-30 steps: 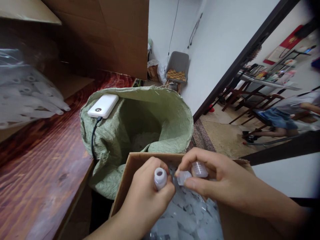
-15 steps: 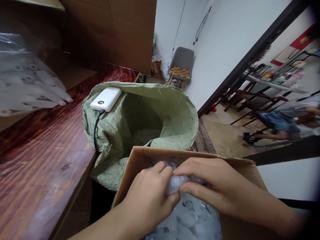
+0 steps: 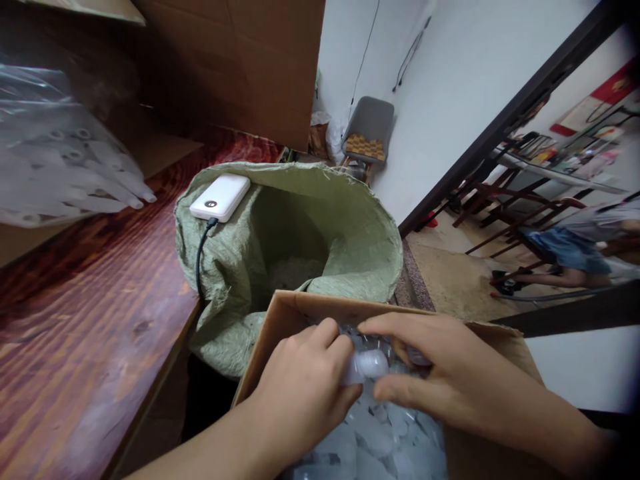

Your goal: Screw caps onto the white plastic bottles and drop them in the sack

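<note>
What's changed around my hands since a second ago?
Your left hand has turned the tube rightward, and the cap is on its mouth. Your right hand has let go of the cap, thumb and forefinger spread. Unchanged: the left grip on the tube, another clear piece in the right hand, the power bank on the sack.

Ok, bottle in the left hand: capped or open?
Capped, it seems: a pale cap covers the end of the bottle. Whether it's tight, cannot tell.

It's one head-worn cam that looks forward and down, pretty close over the left hand [image 3: 307, 383], right hand [image 3: 440, 367] and cardboard box [image 3: 325, 305], with the grey chair [image 3: 373, 119] way off up top.
</note>
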Demonstrator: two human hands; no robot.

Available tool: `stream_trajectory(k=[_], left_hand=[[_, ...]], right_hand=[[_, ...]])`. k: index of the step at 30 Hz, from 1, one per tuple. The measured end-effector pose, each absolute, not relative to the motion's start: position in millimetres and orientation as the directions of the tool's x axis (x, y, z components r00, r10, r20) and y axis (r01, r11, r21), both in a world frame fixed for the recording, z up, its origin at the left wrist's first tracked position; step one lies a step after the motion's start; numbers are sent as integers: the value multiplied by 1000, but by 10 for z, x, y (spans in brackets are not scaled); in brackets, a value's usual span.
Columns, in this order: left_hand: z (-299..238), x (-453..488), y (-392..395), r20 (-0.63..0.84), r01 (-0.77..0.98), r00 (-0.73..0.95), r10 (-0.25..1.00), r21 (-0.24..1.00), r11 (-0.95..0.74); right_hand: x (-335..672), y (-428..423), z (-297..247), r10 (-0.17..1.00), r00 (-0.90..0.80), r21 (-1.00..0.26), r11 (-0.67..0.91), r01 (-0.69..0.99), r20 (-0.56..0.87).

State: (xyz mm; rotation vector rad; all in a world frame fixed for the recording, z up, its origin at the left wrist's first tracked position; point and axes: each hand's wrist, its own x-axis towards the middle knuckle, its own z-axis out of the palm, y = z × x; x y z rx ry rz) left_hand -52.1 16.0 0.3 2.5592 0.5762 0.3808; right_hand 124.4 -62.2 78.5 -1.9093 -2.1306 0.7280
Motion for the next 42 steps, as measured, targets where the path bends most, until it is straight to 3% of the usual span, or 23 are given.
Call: stream_trajectory(k=[4, 15, 17, 19, 23, 26, 30, 34, 39, 42], left_hand=[[-59, -513, 156, 208, 314, 864, 458, 489, -814], [-107, -523, 141, 287, 243, 863, 417, 489, -838], [-102, -526, 128, 292, 241, 859, 421, 495, -835], [-102, -528, 119, 301, 232, 858, 417, 497, -836], [-108, -522, 117, 313, 236, 846, 432, 507, -829], [-109, -511, 126, 306, 238, 841, 446, 531, -813], [-108, -517, 133, 287, 230, 855, 432, 536, -812], [-133, -542, 108, 319, 186, 861, 395, 527, -829], [-126, -548, 60, 412, 121, 836, 361, 503, -856], [-54, -527, 60, 225, 116, 934, 279, 545, -831]], right_hand=[[1282, -668, 871, 935, -299, -467, 183, 865, -189], [1270, -742, 874, 969, -219, -318, 173, 932, -115], [1285, -742, 861, 964, -253, -364, 207, 908, -83], [1296, -740, 851, 949, -299, -406, 236, 883, -97], [1311, -745, 829, 975, -195, -312, 154, 937, -103], [1274, -767, 820, 963, -237, -322, 186, 928, -127], [1162, -778, 797, 945, -276, -241, 232, 943, -173], [1071, -784, 768, 967, -216, -308, 166, 937, -136], [1039, -787, 793, 973, -132, -375, 52, 925, -190], [1066, -769, 789, 943, -173, -469, 20, 883, -285]])
